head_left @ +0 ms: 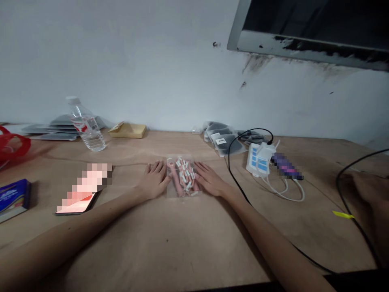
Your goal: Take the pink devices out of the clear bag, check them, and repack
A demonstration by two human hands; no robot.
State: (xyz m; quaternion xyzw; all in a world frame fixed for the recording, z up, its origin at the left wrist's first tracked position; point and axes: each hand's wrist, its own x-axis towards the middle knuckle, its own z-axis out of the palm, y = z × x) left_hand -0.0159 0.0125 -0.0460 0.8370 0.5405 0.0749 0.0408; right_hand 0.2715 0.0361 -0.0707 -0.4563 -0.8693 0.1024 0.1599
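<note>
A pale, scuffed wall [146, 61] rises behind a wide brown surface [170, 243], with a dark grey-framed panel [316, 28] hanging high at 1 o'clock. Clock directions run from the clear plastic bag [171, 189] between the wearer's hands, with 12 at the wall. At 3 o'clock, another person's arm [367, 190] rests in shadow by the edge, a black cable [338, 190] looping past it. Flat grey packets [51, 129] lie stacked at 10 o'clock, near a bunch of red plastic [15, 147]; more grey packets [226, 140] are heaped at 1. A phone [91, 182], its screen lit and blurred out, lies at 9 o'clock, a blue packet [15, 196] farther out the same way. A water bottle [88, 132] leans at 10.

The left hand [154, 180] is open, palm down, its thumb touching the bag's 9 o'clock edge; the right hand [211, 180], also open, lays its fingertips along the 3 o'clock edge. The bag lies flat. A shallow yellowish box [129, 130] sits at 11, a white power strip [253, 160] at 2, and a purple device [287, 166] just beyond it. A yellow tag [343, 214] marks 4. Inside the bag lie a pink ring-ended piece [175, 178] and many small white pieces [186, 172].
</note>
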